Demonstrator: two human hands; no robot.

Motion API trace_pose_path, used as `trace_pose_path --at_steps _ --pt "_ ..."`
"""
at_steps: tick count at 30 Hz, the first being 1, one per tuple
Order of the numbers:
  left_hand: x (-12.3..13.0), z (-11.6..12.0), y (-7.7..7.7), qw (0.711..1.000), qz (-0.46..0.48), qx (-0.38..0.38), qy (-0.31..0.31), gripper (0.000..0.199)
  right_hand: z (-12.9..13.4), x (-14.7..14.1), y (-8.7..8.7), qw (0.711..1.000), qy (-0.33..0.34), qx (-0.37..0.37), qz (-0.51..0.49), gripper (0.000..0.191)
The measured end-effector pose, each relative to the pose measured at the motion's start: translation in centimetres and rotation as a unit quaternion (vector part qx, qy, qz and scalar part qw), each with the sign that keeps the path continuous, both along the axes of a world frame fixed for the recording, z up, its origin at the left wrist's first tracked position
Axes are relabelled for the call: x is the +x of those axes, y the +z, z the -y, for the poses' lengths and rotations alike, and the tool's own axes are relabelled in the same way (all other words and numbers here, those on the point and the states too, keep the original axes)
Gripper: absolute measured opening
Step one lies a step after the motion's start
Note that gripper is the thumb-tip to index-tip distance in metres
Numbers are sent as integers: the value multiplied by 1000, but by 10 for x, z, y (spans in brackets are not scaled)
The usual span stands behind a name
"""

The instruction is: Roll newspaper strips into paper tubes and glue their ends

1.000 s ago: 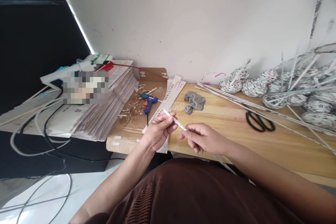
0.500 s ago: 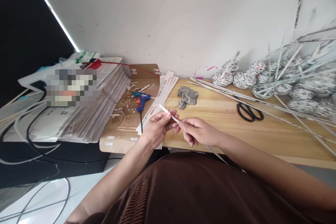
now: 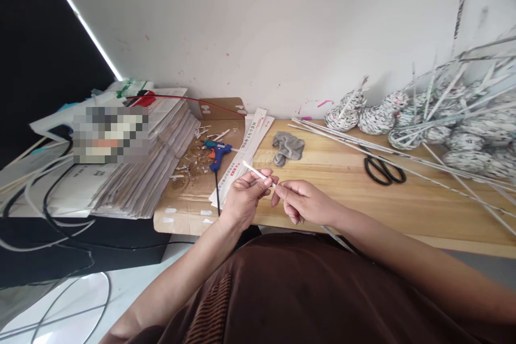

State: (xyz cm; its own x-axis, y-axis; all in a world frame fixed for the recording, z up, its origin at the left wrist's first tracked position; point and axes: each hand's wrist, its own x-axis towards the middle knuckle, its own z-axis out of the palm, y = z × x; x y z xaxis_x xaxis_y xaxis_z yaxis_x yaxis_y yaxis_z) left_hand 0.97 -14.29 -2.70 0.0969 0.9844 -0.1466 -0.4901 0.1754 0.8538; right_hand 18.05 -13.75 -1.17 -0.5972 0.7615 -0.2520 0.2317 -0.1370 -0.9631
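My pale wooden tabletop (image 3: pixel 330 177) carries a flat brown cardboard sheet (image 3: pixel 181 203), crumpled grey cloth (image 3: pixel 289 148), black-handled scissors (image 3: pixel 387 174), long thin paper sticks (image 3: pixel 342 137) and rounded woven-paper shapes (image 3: pixel 342 116).

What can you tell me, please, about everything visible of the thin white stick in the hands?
The thin white stick looks like rolled or folded paper, slender and straight. It slants above the table, its visible tip pointing up and leftward in the picture. The left hand pinches it partway along and the right hand grasps it lower down; any further length is hidden there. Any print is too small to read.
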Motion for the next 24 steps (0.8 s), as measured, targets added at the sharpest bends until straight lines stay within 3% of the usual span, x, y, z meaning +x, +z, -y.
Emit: trace_pose_path --at_steps 4,10,14,17,24 --pt "-2 -1 -1 1000 12 -11 1 29 2 3 -2 1000 -6 26 15 48" --pt "-5 -3 2 1000 18 -19 17 28 6 5 2 988 -27 130 82 46" --pt "-5 -1 4 999 30 -27 10 24 2 8 -2 1000 11 2 0 46" --pt "-4 0 6 998 49 -35 1 21 -2 9 -6 993 40 -86 -64 47" --pt "2 -2 6 997 77 -19 0 22 -4 7 -10 996 20 -51 -65 45"
